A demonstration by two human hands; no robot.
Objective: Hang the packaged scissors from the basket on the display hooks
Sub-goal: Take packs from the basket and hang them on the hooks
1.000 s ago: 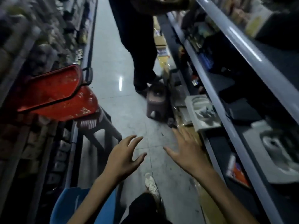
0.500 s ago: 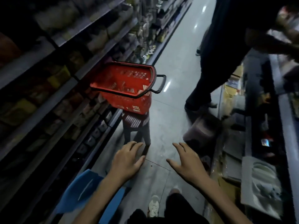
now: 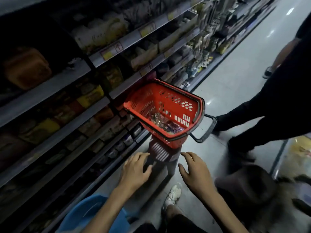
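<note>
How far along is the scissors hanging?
Done: nothing visibly hung. In hand: nothing; left hand and right hand are open and empty, just short of the basket. Left: the packs lie in the basket; all need picking and hanging. Hooks can't be made out in the dark shelves.

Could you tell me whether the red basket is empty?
Not empty: clear and purple packages lie on the bottom of the red basket.
</note>
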